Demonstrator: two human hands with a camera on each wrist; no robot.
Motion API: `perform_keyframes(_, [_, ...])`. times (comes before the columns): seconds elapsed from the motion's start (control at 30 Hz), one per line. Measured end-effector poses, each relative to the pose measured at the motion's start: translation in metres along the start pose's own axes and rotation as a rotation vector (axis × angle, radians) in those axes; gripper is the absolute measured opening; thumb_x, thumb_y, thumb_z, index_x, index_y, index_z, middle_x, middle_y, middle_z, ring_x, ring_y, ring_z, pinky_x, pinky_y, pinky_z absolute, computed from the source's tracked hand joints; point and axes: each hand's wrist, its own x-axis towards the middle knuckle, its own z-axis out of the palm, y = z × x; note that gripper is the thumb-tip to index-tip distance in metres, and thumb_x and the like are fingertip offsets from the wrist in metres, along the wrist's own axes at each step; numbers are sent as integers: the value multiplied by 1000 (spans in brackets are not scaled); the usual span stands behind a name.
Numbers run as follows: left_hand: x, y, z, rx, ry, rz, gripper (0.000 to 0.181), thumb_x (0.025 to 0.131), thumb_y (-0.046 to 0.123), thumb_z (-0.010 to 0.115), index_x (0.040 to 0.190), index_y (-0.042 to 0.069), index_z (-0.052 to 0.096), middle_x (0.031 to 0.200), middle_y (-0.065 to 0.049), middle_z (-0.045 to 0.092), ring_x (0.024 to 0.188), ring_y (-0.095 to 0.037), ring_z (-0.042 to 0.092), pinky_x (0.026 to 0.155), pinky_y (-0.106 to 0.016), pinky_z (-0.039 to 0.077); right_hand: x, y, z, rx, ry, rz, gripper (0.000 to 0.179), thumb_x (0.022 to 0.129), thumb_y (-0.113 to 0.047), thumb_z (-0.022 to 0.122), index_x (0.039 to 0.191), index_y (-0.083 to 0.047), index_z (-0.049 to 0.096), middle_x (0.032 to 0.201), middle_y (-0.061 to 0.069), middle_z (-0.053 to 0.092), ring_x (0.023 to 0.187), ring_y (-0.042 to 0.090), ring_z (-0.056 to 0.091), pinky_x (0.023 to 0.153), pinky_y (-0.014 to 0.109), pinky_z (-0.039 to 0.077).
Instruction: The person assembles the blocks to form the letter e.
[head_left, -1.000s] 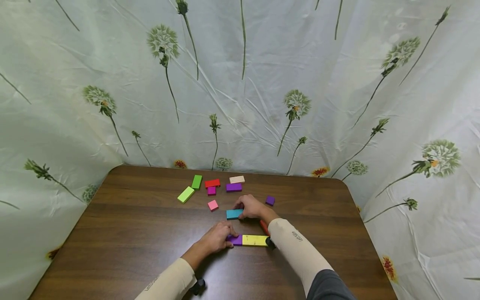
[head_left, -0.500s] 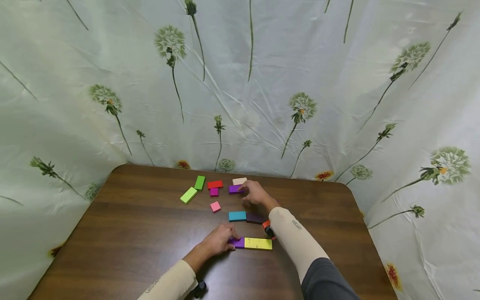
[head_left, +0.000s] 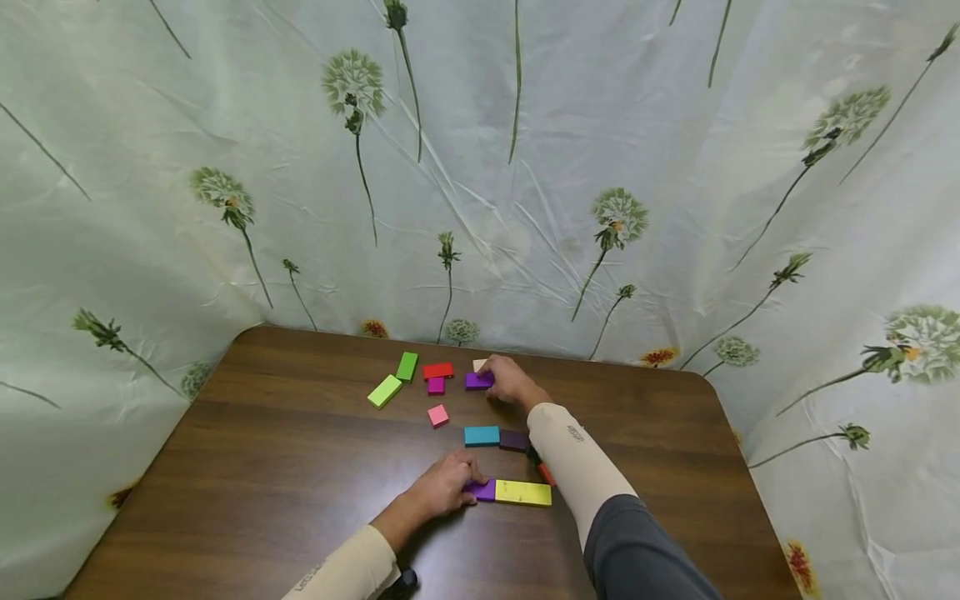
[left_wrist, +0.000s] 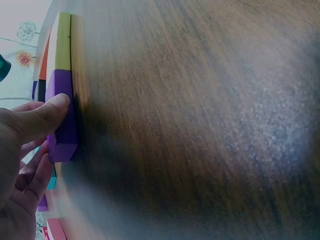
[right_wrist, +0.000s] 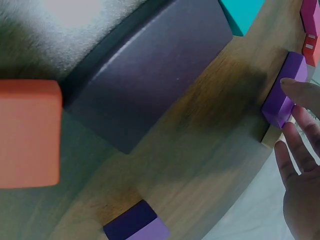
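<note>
My left hand (head_left: 444, 482) pinches a purple block (left_wrist: 64, 116) between thumb and fingers on the table. End to end with that block lies a long yellow block (head_left: 523, 493). Farther back, my right hand (head_left: 510, 382) has its thumb and index finger at the right end of another purple block (right_wrist: 284, 90), pinching it. Its other fingers stretch out past a beige block (head_left: 478, 365), partly covered in the head view. Between the hands, a blue block (head_left: 482, 436) meets a dark purple block (head_left: 513, 440), with an orange-red block (head_left: 547, 474) angled beside it under the right forearm.
A pink block (head_left: 438, 416) lies left of the blue one. Behind it are magenta (head_left: 436, 386), red (head_left: 438, 370), green (head_left: 407, 367) and lime (head_left: 385, 391) blocks. A small purple block (right_wrist: 137, 222) shows in the right wrist view. A flowered curtain hangs behind the table.
My right hand has left the blue and dark purple blocks, now side by side, and moved back to the far purple block. My left hand stays on its purple block.
</note>
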Motion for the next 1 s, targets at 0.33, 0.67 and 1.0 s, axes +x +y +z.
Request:
perform_keyframes(0.33, [-1, -1, 0, 0, 8, -6, 29, 72, 14, 83, 99, 7, 77, 85, 1, 60, 86, -16, 57, 77, -26, 47, 6, 1, -1, -56, -5, -30, 36, 77, -3, 76, 113, -3, 70, 113, 11, 62, 112, 29, 55, 100, 40, 40])
perform_keyframes(0.67, [-1, 1, 1, -15, 5, -21, 28, 74, 15, 82, 100, 7, 77, 85, 2, 60, 84, -14, 56, 75, -24, 46, 8, 0, 0, -50, -2, 1, 33, 79, -2, 74, 111, -3, 70, 110, 11, 62, 108, 28, 56, 98, 39, 42])
perform_keyframes(1.0, [-2, 2, -1, -8, -2, -27, 28, 74, 16, 82, 100, 9, 77, 84, 4, 59, 84, -12, 55, 74, -23, 45, 10, -4, -1, -60, -18, 19, 31, 81, -1, 71, 112, -2, 70, 108, 10, 63, 105, 26, 57, 94, 38, 45])
